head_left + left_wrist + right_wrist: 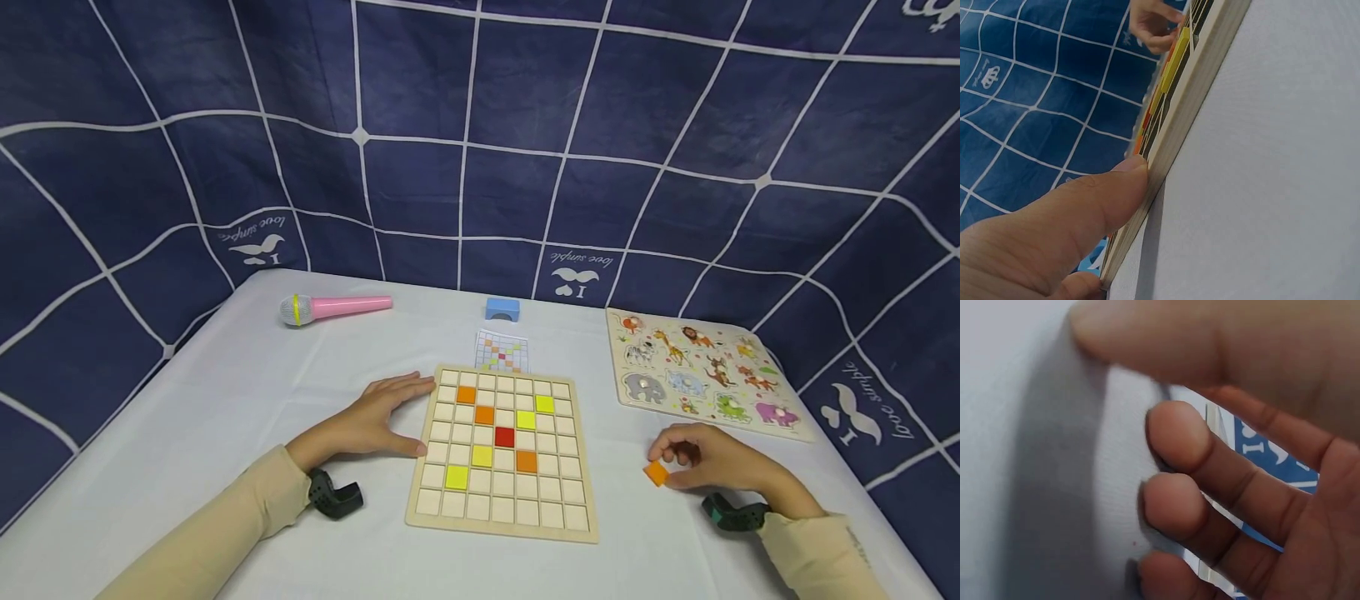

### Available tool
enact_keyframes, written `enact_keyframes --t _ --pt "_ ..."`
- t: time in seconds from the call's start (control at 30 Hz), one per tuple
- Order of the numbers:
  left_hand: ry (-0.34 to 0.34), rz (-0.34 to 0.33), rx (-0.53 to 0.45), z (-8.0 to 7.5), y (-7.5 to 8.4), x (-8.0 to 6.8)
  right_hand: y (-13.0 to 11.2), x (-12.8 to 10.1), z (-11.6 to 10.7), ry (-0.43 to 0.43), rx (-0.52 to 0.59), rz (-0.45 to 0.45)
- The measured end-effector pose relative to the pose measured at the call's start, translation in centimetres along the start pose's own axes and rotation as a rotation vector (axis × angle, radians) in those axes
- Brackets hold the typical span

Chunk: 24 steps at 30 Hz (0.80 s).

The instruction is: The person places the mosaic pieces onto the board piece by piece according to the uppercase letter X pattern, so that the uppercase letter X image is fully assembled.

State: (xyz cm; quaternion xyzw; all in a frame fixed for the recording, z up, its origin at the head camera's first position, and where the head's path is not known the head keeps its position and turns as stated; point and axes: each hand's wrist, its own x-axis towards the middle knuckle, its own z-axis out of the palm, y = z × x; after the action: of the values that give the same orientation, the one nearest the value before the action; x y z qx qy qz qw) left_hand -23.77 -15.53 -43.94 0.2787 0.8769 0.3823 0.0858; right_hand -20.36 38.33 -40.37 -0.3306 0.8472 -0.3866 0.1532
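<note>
An orange tile (pixel 656 472) is pinched by the right hand (pixel 712 462) above the surface (pixel 225 392). The grid board (pixel 504 454) is steadied by the flat, open left hand (pixel 367 423).

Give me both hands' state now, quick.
Left hand: open, flat on the table, thumb against the board's left edge.
Right hand: pinching an orange tile, right of the board.

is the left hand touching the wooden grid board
Touching. In the left wrist view the thumb presses against the wooden grid board edge; the head view shows the left hand along its left side.
</note>
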Motion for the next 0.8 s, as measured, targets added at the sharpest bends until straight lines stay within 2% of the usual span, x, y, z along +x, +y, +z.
enact_keyframes --t 0.3,0.8 --pt "0.002 -0.001 0.001 -0.1 0.2 -0.1 -0.9 1.0 1.3 0.083 -0.124 0.022" --pt "0.001 -0.002 -0.004 -0.1 0.2 -0.1 -3.6 4.1 3.8 0.112 -0.155 -0.005"
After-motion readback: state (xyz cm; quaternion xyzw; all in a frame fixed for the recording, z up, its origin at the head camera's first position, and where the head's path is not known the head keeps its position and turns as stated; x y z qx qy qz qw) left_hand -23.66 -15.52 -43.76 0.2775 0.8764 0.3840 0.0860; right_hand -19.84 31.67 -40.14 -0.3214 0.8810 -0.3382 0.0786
